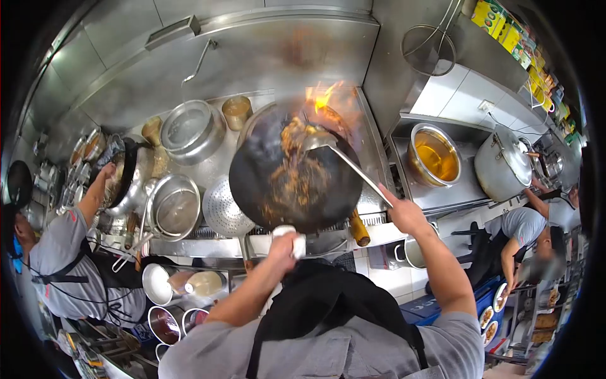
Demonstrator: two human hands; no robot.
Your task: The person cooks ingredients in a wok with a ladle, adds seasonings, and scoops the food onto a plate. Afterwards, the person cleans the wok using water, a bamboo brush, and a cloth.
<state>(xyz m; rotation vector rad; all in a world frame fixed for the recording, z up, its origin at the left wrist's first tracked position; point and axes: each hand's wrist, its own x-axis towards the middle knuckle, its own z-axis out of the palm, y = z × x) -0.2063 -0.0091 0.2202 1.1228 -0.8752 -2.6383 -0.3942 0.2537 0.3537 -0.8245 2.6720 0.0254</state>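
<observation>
A black wok point(249, 180) is tilted over the burner, its opening towards me. Browned food pieces point(297, 180) are spread blurred down its inside, with some smoke around them. My left hand point(282, 251) is closed on a folded white cloth point(298, 245) at the wok's near rim; whether the fingers also hook the rim is hidden. With my right hand point(407, 213) I grip the handle of a metal ladle point(360, 170), its bowl inside the upper part of the wok among the food. Orange flames point(322, 98) flare behind the far rim.
Left of the wok lie a perforated skimmer point(226, 207), a sieve point(175, 208) and a large metal pot point(189, 132). On the right stand a pot of amber liquid point(435, 158) and a lidded stockpot point(505, 161). Co-workers work at far left point(66, 252) and right point(517, 230).
</observation>
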